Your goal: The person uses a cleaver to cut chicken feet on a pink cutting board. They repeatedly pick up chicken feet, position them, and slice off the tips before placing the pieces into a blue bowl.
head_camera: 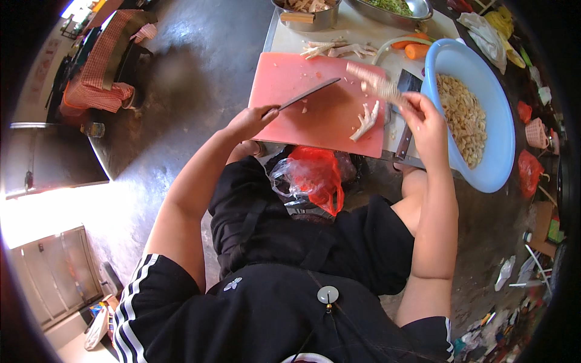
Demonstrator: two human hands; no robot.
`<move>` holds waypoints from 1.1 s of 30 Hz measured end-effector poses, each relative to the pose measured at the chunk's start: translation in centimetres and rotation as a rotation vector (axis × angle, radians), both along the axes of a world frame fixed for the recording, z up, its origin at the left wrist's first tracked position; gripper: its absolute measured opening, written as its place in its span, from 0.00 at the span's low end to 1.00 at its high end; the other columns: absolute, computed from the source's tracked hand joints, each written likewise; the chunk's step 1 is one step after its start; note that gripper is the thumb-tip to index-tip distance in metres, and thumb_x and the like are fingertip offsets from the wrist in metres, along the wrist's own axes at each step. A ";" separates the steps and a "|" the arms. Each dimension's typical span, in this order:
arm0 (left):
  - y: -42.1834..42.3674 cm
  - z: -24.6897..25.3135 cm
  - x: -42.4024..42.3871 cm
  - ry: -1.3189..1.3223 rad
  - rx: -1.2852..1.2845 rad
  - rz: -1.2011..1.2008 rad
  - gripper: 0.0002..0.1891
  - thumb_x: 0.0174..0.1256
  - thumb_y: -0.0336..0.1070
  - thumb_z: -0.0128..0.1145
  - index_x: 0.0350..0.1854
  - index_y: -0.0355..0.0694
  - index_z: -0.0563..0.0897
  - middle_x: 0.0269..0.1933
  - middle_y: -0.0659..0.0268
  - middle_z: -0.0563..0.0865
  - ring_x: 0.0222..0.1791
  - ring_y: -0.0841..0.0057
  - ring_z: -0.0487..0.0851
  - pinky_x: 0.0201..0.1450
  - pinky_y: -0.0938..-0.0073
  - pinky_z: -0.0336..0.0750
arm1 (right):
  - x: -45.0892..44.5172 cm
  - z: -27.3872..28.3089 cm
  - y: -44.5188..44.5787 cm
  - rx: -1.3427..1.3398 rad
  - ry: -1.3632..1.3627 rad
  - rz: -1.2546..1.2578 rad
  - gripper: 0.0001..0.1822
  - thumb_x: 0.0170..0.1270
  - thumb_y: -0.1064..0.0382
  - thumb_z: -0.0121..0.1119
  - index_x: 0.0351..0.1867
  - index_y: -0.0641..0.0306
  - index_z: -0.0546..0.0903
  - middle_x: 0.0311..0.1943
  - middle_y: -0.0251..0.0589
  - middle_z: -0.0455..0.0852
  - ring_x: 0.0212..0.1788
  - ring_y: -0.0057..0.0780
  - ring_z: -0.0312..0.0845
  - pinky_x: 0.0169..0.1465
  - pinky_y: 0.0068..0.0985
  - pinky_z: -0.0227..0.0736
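Observation:
A narrow-bladed knife (313,92) is gripped in my left hand (252,121), its blade slanting up over the pink cutting board (281,75). My right hand (424,119) holds a pale chicken foot (376,84) by one end, raised over the board's right side and blurred. Below it, another chicken foot (366,120) lies on the board. Several more chicken feet (338,49) rest along the board's far edge. A cleaver (403,140) with a brown handle lies right of the board, partly behind my right hand. The large blue basin (497,122) beside it contains many pale cut pieces (460,113).
Beyond the board stand a metal pot (308,22) with pieces inside and a steel bowl (408,16) of chopped greens. Carrots (416,51) lie near the basin. Under the table's near edge hangs or sits a red plastic bag (315,174), between my knees.

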State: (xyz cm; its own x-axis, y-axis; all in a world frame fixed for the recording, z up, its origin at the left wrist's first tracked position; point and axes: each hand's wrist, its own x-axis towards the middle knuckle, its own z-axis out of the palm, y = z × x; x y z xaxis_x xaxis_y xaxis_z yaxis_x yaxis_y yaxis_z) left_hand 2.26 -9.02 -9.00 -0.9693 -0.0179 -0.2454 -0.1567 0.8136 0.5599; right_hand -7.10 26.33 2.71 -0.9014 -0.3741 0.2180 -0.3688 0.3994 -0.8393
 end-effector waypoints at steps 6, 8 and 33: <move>0.6 0.8 7.8 -0.099 -0.086 -0.102 0.19 0.68 0.54 0.44 0.55 0.55 0.77 0.42 0.58 0.84 0.42 0.62 0.83 0.44 0.66 0.76 | -1.9 -1.9 -0.6 -0.063 -0.123 -0.113 0.11 0.65 0.63 0.53 0.45 0.64 0.76 0.27 0.29 0.76 0.23 0.13 0.67 0.27 0.15 0.64; 2.5 3.3 9.3 -0.271 -0.347 -0.145 0.18 0.68 0.56 0.42 0.55 0.62 0.77 0.39 0.62 0.85 0.38 0.65 0.84 0.42 0.67 0.77 | -2.0 -2.8 -0.9 -0.136 -0.374 -0.142 0.11 0.65 0.62 0.54 0.45 0.62 0.74 0.26 0.29 0.74 0.21 0.13 0.67 0.23 0.14 0.64; 11.6 1.2 5.6 -0.129 0.656 0.523 0.20 0.72 0.53 0.38 0.38 0.40 0.74 0.14 0.71 0.67 0.09 0.81 0.65 0.12 0.79 0.61 | 6.4 -16.8 -10.9 0.505 -0.127 -0.163 0.25 0.64 0.50 0.48 0.55 0.65 0.63 0.31 0.57 0.82 0.32 0.55 0.80 0.35 0.46 0.73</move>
State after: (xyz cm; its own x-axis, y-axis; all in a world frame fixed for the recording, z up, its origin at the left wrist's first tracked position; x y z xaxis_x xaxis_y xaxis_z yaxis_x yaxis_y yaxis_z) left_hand 7.90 2.57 -7.77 -0.8395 -0.2717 -0.4705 -0.5173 0.1350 0.8451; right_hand -0.66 15.42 -14.07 -0.9639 -0.2575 -0.0676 -0.1765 0.8080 -0.5621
